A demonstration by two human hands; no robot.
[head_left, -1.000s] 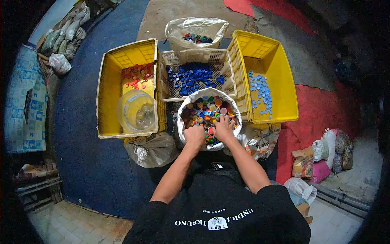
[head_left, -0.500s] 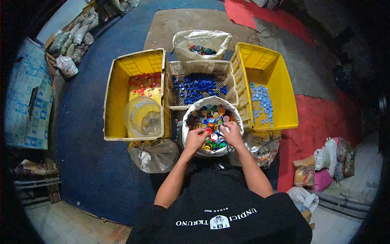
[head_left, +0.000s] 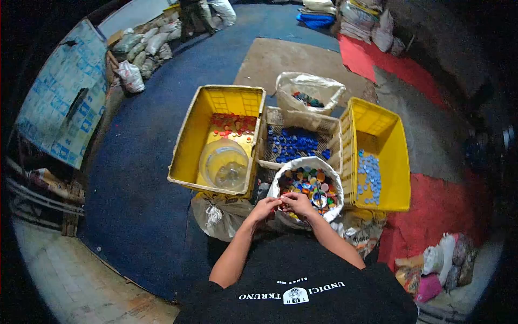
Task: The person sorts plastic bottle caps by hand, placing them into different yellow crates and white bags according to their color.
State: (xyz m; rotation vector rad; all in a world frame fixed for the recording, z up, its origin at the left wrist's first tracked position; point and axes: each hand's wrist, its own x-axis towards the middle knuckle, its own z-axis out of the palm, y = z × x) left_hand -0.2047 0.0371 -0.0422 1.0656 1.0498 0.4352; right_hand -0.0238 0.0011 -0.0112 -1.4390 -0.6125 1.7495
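Note:
My left hand [head_left: 265, 208] is closed at the left rim of a white sack [head_left: 338, 203] full of mixed coloured caps [head_left: 307, 186]. Something small and red shows at its fingertips. Beside it, my right hand [head_left: 298, 204] is pinched, its fingertips meeting those of the left; what it holds is too small to make out. Red caps [head_left: 233, 124] and a clear round plastic container [head_left: 224, 163] lie in the left yellow crate [head_left: 186, 137]. Dark blue caps [head_left: 294, 143] fill part of the pale crate [head_left: 334, 137]. Light blue caps [head_left: 369, 175] are in the right yellow crate [head_left: 398, 162].
Behind the pale crate stands another white sack [head_left: 334, 89] with caps inside. Tied sacks [head_left: 220, 216] sit below the crates. Filled bags line the back left and lower right [head_left: 431, 267]. At the top left, a person's legs [head_left: 197, 16] show.
The view has shifted, so the crates appear lower and further right. My hands have come together at the sack's left side; my right hand has left the middle of the caps.

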